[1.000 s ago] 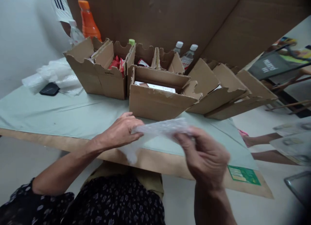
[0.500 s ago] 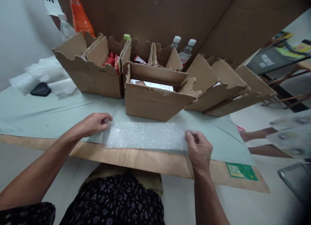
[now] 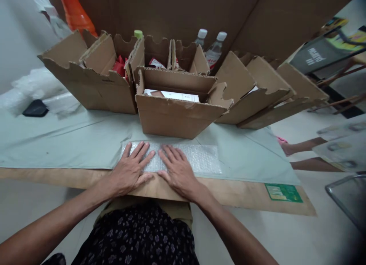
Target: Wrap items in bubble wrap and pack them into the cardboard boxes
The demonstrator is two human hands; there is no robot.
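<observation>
A flat, clear strip of bubble wrap [image 3: 204, 158] lies lengthwise on the pale green cloth [image 3: 77, 143] near the table's front edge. My left hand [image 3: 131, 167] rests palm down on its left part, fingers spread. Just to the right, my right hand [image 3: 178, 171] lies flat on the middle of the strip, fingers stretched out. Neither hand grips anything. Behind the strip stands a cardboard box [image 3: 177, 118] with a white packet [image 3: 174, 95] inside.
Several cut cardboard boxes [image 3: 103, 91] line the back, some holding red packets [image 3: 119, 68]. Crumpled clear plastic [image 3: 37, 85] and a dark object [image 3: 36, 108] sit at the left. Bottles [image 3: 214, 51] stand behind the boxes. Another person's legs [image 3: 311, 158] show at the right.
Both hands have let go of the bubble wrap's ends and moved inward, now lying flat on it. The strip is down on the cloth. The view has shifted slightly.
</observation>
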